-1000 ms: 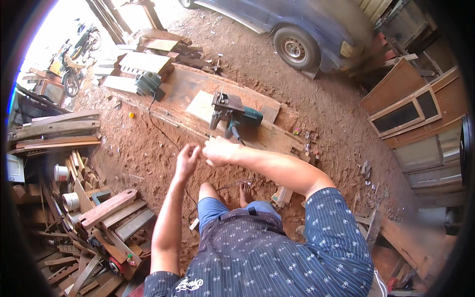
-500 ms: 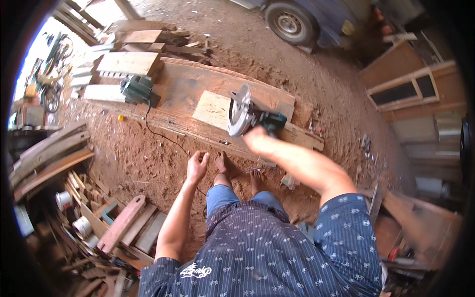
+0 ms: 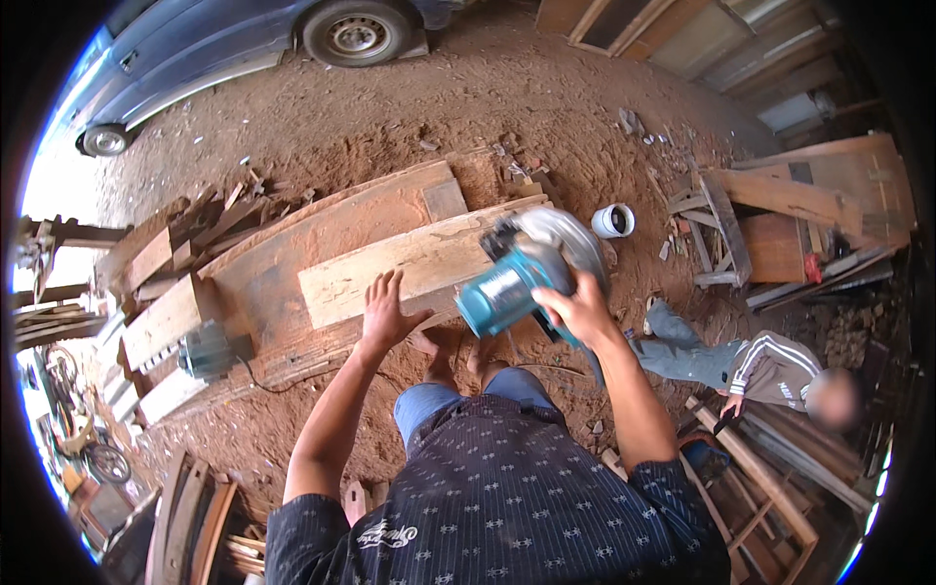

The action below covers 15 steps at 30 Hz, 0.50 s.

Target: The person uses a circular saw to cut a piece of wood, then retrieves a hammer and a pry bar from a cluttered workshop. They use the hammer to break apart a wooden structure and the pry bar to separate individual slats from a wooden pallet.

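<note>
Circular saw (image 3: 499, 291): teal body, silvery guard, blurred; raised above the counter's (image 3: 327, 226) near edge, toward its right end. Right hand (image 3: 577, 310): fingers wrapped round the saw's handle. Left hand (image 3: 388, 314): empty, fingers spread, over the near edge of the board (image 3: 414, 255); contact unclear. Board: pale, lying lengthwise on the counter.

Circular saw (image 3: 526, 277): teal housing (image 3: 492, 297), silver-grey guard (image 3: 567, 239); plank (image 3: 429, 253): pale tan, darker streaks; shirt (image 3: 487, 487): dark navy, fine stripes, scattered white motifs; shorts (image 3: 429, 405): blue; ground (image 3: 468, 107): reddish brown; van (image 3: 214, 49): dark blue; bucket (image 3: 599, 224): white; co-worker's top (image 3: 780, 370): grey-brown, white stripes
</note>
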Tool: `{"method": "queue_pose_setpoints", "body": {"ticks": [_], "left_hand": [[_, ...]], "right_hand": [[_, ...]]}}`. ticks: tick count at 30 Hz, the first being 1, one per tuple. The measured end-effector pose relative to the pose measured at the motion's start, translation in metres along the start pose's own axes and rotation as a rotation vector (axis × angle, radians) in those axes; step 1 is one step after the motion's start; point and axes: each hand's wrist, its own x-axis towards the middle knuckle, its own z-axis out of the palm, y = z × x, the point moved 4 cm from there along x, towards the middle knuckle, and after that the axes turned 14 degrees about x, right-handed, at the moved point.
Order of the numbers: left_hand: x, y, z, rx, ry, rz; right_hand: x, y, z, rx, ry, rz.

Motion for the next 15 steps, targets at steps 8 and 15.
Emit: {"method": "queue_pose_setpoints", "body": {"ticks": [8,15], "left_hand": [[0.118,0.055,0.027,0.387,-0.163,0.353],[0.115,0.087,0.02,0.328,-0.115,0.358]], "right_hand": [[-0.106,0.077,-0.101,0.164,0.391,0.089],[-0.123,0.139,-0.148,0.28,0.531,0.054]]}}
